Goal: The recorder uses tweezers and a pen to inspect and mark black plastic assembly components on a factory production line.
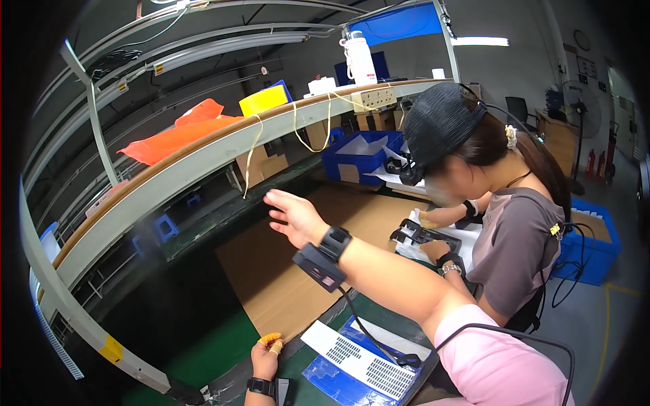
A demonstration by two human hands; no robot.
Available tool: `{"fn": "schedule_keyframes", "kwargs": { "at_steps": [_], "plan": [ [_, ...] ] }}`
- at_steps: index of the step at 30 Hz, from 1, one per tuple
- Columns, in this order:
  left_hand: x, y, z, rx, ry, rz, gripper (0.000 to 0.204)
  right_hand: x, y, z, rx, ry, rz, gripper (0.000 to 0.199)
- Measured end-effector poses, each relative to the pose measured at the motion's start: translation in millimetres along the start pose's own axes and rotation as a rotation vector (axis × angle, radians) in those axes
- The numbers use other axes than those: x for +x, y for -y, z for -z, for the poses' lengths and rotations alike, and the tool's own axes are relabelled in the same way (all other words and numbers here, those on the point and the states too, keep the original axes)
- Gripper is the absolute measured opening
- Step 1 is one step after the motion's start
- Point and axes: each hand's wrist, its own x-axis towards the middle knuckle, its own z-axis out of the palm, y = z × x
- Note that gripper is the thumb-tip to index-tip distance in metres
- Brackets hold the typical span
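Note:
My right arm, in a pink sleeve, reaches up across the bench. My right hand (296, 218) is raised above the cardboard with its fingers apart and nothing in it. A black device is strapped to that wrist. Low in the picture is my left hand (266, 353), beside the near edge of the cardboard sheet (271, 284). Its finger and thumb wear yellow finger cots and come together at the tips; anything between them is too small to make out. To its right, a white sheet of small black labels (355, 356) lies on a blue sheet (325, 379).
A co-worker (514, 237) in a black cap sits at the right, hands on a black device (426, 237). Above the bench runs a shelf (203, 135) with orange bags, a yellow bin, a bottle and a power strip. Blue crates (589, 250) stand behind the co-worker; cables hang nearby.

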Motion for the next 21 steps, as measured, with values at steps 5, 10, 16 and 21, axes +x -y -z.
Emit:
{"fn": "schedule_keyframes", "kwargs": {
  "at_steps": [5, 10, 16, 21],
  "plan": [
    [1, -3, 1, 0.028, 0.016, -0.012, 0.018, 10, 11, -40, -0.007, 0.094, 0.002, 0.018],
    [2, -1, 1, 0.04, 0.013, -0.013, 0.018, 19, 8, -53, -0.109, -0.059, 0.004, 0.009],
    [1, -2, 0, 0.05, 0.009, -0.009, 0.019, 14, 8, -44, -0.023, -0.016, 0.014, 0.012],
    [-5, -6, -1, 0.012, 0.007, 0.005, 0.018, 18, 17, -36, -0.009, -0.022, 0.038, 0.013]
  ]
}}
